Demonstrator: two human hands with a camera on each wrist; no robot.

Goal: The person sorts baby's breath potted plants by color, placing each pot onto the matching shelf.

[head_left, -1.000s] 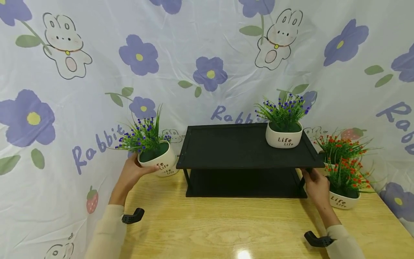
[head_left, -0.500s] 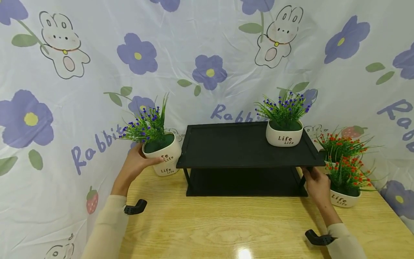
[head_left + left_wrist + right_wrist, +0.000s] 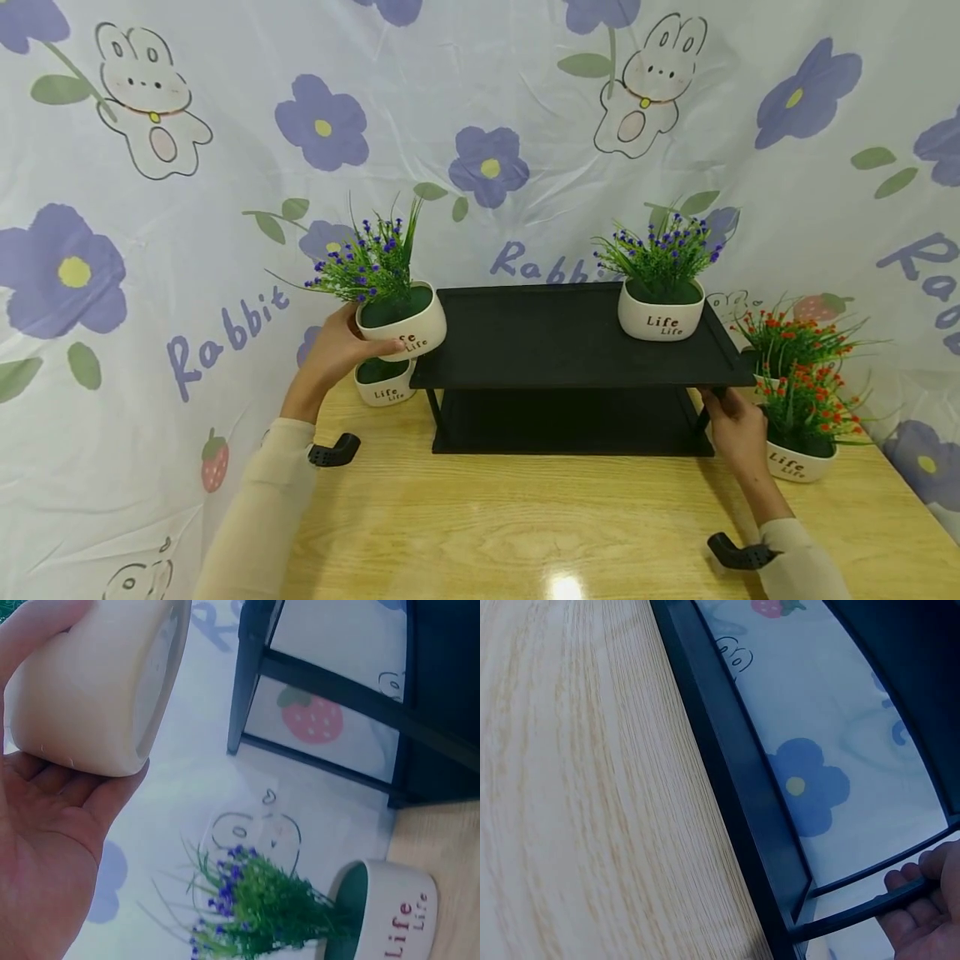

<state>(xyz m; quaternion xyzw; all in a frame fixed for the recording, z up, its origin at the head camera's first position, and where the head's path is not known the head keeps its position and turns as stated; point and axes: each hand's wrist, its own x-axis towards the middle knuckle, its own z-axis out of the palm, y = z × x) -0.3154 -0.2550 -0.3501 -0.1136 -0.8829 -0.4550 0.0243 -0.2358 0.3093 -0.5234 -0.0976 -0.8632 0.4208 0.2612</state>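
Observation:
My left hand (image 3: 330, 354) grips a white oval flower pot (image 3: 427, 325) with purple artificial flowers, thumb across its front. The pot is lifted, slightly tilted, and overlaps the left end of the black two-tier shelf (image 3: 525, 333). In the left wrist view the held pot (image 3: 82, 697) shows its underside above the table. Below it a second purple-flowered pot (image 3: 384, 390) stands on the table. My right hand (image 3: 738, 429) holds the shelf's right front post (image 3: 870, 906), fingers curled round it. Another purple-flowered pot (image 3: 660, 321) sits on the top tier's right end.
Two pots with red-orange flowers stand right of the shelf, the nearer pot (image 3: 801, 462) close to my right hand. A wooden table (image 3: 510, 525) carries everything. Behind hangs a white cloth (image 3: 420, 92) printed with rabbits and purple flowers.
My left hand has raised the flower pot and carried it right, to the shelf's left end, uncovering more of the pot below. The right hand stays on the post.

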